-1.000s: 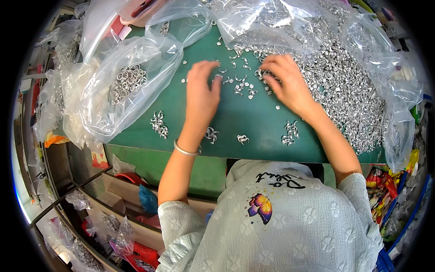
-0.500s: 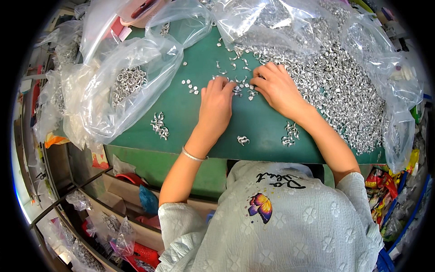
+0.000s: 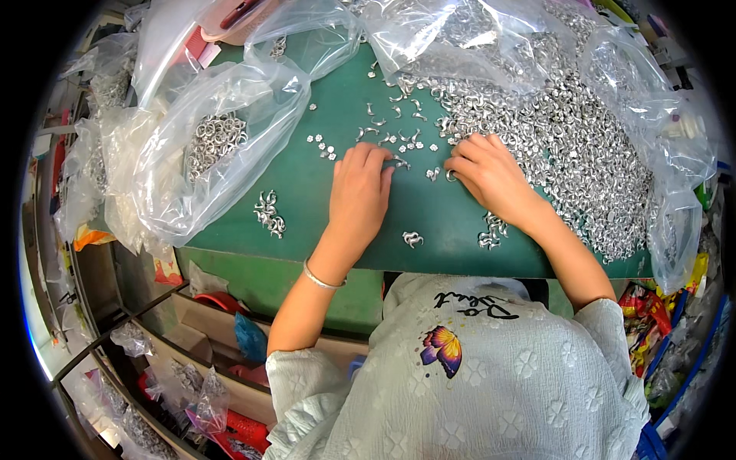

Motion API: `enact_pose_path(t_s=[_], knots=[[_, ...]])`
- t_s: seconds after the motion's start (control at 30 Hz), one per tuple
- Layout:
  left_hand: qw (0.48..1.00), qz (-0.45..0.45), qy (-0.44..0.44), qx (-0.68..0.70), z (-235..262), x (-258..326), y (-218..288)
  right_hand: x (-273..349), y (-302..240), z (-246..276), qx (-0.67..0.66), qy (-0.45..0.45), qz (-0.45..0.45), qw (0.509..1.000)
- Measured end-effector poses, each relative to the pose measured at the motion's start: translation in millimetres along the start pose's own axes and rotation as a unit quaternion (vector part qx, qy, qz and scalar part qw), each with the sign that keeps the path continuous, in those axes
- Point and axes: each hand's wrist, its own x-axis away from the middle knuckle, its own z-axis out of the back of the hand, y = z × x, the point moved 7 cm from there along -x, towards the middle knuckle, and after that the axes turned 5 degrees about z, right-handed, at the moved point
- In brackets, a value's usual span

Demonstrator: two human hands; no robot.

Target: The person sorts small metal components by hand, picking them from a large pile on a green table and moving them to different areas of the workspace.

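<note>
I work at a green-topped bench (image 3: 322,199) lit evenly from above, its front edge just below my grip. Down to my left, open shelves (image 3: 153,345) hold crumpled clear bags (image 3: 192,387) and red and blue oddments. Far to my right, past the bench end, colourful packets (image 3: 652,307) crowd a dim corner.

Small silver metal pieces (image 3: 392,138), curled and shiny, lie scattered on the green mat (image 3: 322,199) just beyond the fingertips of both hands. One piece (image 3: 400,162) touches the left hand's fingertips; another (image 3: 433,174) lies just beside the right hand's fingers. To the right and far side, the same pieces form a large heap (image 3: 567,146). Nearer, small clusters sit at the left (image 3: 270,212), in the middle (image 3: 412,239) and by the right wrist (image 3: 491,231).
</note>
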Motion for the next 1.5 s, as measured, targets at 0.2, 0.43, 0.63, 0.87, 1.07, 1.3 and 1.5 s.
enact_pose_path(t_s=[0.2, 0.43, 0.63, 0.87, 1.07, 1.3, 1.5], knots=[[0.999, -0.006, -0.049, 0.022, -6, 12, 24, 7, -4, 12, -0.023, 0.043, -0.042, 0.998], [0.999, 0.032, 0.015, -0.019, -5, 11, 7, 3, -10, 10, -0.017, 0.065, -0.030, 0.997], [0.999, 0.032, 0.004, -0.009, -11, 5, 0, -9, -20, -12, -0.007, 0.039, -0.003, 0.999], [0.999, 0.035, -0.034, 0.004, -12, 19, 7, 5, -31, -13, -0.047, 0.006, 0.040, 0.998], [0.999, 0.031, -0.008, -0.003, -14, 22, 7, -2, -27, 0, -0.041, 0.070, 0.023, 0.996], [1.000, 0.025, 0.005, -0.007, -11, 24, 8, -10, -31, -12, -0.055, 0.058, 0.024, 0.997], [1.000, 0.024, -0.003, -0.003, -14, 24, 14, -31, 18, -7, -0.081, 0.123, -0.050, 0.988]])
